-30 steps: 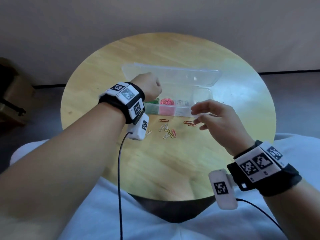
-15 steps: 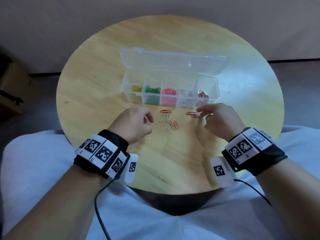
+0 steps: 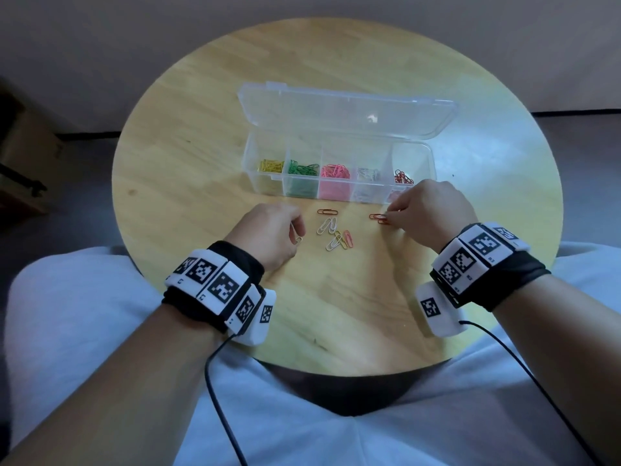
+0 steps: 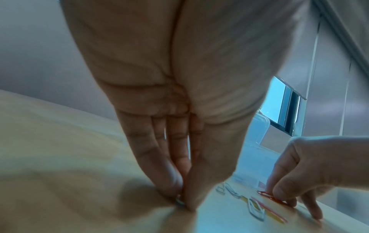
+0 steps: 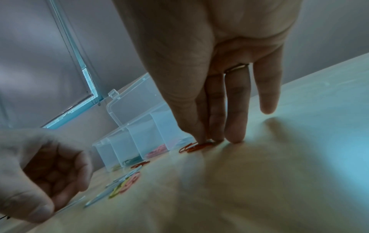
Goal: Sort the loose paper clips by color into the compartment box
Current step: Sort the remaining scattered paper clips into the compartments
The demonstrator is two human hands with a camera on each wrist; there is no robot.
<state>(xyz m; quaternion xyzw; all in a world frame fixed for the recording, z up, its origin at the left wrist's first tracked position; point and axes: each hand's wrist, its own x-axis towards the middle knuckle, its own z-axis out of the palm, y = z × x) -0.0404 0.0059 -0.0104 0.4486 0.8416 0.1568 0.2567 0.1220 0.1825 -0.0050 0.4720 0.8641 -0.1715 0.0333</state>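
Note:
A clear compartment box [image 3: 249,160] stands open at mid-table, with yellow, green, pink, white and red clips in separate cells. Loose clips lie in front of it: one red clip [image 3: 327,211], two white clips [image 3: 327,225] and a mixed white, yellow and pink cluster [image 3: 342,240]. My left hand [image 3: 297,238] is down on the table left of them, thumb and fingertips [image 4: 169,189] pinching a white clip [image 4: 179,202]. My right hand [image 3: 389,216] is at the right, thumb and forefinger pinching a red clip [image 5: 194,146] that lies on the wood beside another red one.
The box lid [image 3: 346,112] lies folded back behind the cells. The round wooden table [image 3: 188,136] ends close to my lap, and a dark object [image 3: 20,183] stands on the floor at the left.
My left hand came back from over the box and dropped onto the white clip. My right hand lowered from in front of the box onto the red clips.

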